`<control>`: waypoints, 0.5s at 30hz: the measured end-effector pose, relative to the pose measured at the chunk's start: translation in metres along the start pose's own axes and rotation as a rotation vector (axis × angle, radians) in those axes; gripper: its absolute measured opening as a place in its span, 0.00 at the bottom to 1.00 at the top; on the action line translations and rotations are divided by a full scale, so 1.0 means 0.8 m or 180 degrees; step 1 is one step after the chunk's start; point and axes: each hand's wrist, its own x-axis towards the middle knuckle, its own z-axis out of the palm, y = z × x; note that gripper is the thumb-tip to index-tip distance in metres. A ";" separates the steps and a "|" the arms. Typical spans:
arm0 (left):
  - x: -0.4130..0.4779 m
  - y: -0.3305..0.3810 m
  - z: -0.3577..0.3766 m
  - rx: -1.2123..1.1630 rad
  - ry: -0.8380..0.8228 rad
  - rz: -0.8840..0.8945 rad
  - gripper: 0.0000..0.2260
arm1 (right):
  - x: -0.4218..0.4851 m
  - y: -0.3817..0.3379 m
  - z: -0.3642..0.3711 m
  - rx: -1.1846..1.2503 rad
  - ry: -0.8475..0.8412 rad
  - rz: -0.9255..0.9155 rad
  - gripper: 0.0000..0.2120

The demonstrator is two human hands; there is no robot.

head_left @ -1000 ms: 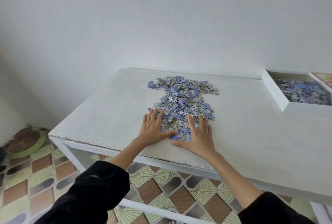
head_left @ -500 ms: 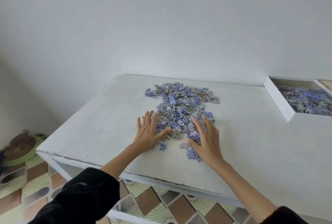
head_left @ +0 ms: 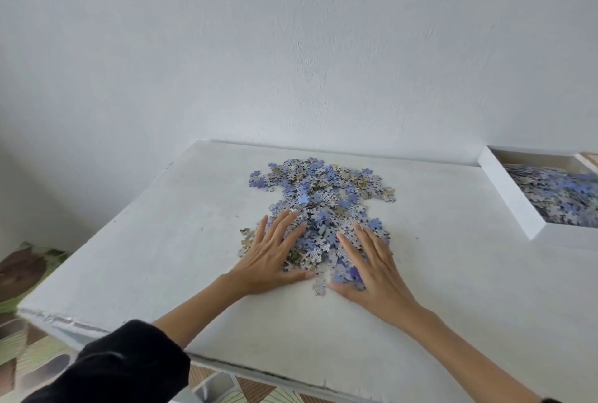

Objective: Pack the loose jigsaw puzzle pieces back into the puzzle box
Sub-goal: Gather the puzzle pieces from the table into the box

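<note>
A heap of loose blue, grey and tan puzzle pieces (head_left: 320, 195) lies in the middle of the white table (head_left: 155, 241). My left hand (head_left: 270, 257) lies flat with straight fingers on the heap's near left part. My right hand (head_left: 372, 268) lies flat on its near right part, fingers spread over the pieces. Between my two thumbs a few pieces (head_left: 320, 284) sit at the near rim of the heap. The white puzzle box (head_left: 514, 198) stands open at the far right, with many pieces (head_left: 559, 195) inside; its right side is cut off by the frame.
A plain white wall rises right behind the table. The table's chipped near edge (head_left: 259, 373) runs across the bottom. Patterned floor tiles (head_left: 19, 357) show at the lower left, below the table's left edge.
Both hands have slid forward onto the heap and pressed its near part together. The few stray pieces near my thumbs are now gathered in.
</note>
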 end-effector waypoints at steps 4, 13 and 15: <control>0.010 -0.013 0.003 0.0067 0.0237 -0.0101 0.38 | 0.021 0.012 0.003 0.0139 0.0166 0.0145 0.38; 0.026 -0.032 -0.001 -0.0955 0.0640 -0.0574 0.39 | 0.031 -0.003 -0.004 0.0158 0.0330 -0.0214 0.41; 0.037 -0.045 -0.005 -0.1151 0.0796 -0.0754 0.40 | 0.022 -0.022 -0.001 0.0124 0.0135 -0.0330 0.45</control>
